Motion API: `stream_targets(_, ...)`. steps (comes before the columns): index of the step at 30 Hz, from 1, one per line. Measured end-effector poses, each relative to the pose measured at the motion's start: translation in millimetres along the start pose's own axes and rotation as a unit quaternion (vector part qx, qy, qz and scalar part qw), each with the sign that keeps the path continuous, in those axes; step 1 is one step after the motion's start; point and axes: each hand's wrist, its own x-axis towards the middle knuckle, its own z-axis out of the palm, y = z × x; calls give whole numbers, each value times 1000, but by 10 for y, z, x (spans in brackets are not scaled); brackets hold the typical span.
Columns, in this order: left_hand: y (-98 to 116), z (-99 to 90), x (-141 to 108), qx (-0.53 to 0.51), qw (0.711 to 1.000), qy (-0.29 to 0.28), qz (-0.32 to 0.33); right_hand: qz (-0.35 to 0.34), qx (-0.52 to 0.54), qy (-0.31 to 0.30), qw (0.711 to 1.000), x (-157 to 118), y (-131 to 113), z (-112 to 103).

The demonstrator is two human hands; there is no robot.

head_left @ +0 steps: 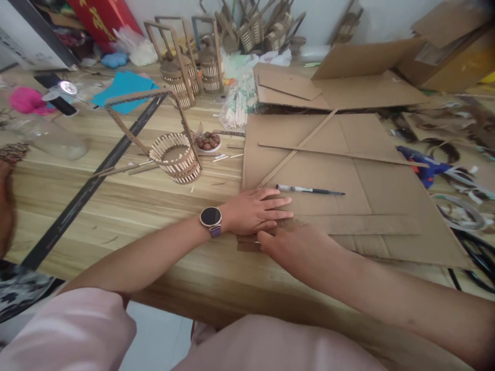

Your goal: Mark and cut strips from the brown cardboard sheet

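Observation:
My left hand, a watch on its wrist, lies flat with fingers spread on the left edge of a cardboard sheet. Just below its fingertips, my right hand rests over the sheet's lower left part. Motion smears its fingers and partly hides them, so whether they grip anything does not show. A wide cardboard strip runs rightward on the sheet from above the right hand. Above the left fingertips is a pen. Two narrow cardboard strips cross farther up the sheet.
Left of the sheet stands a handled stick basket, beside a bowl of brown balls. Several similar baskets stand behind. A blue glue gun and tape rolls lie right. Another person's arm shows at the left edge.

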Motion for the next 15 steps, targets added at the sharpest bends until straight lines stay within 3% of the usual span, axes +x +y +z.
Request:
stream_targets(4, 5, -25, 5, 6, 1000, -21, -11, -17, -18, -26, 999, 162, -105, -65)
stream_targets(15, -5, -22, 8, 4, 1000, -17, -5, -14, 36, -34, 999, 184, -177, -77)
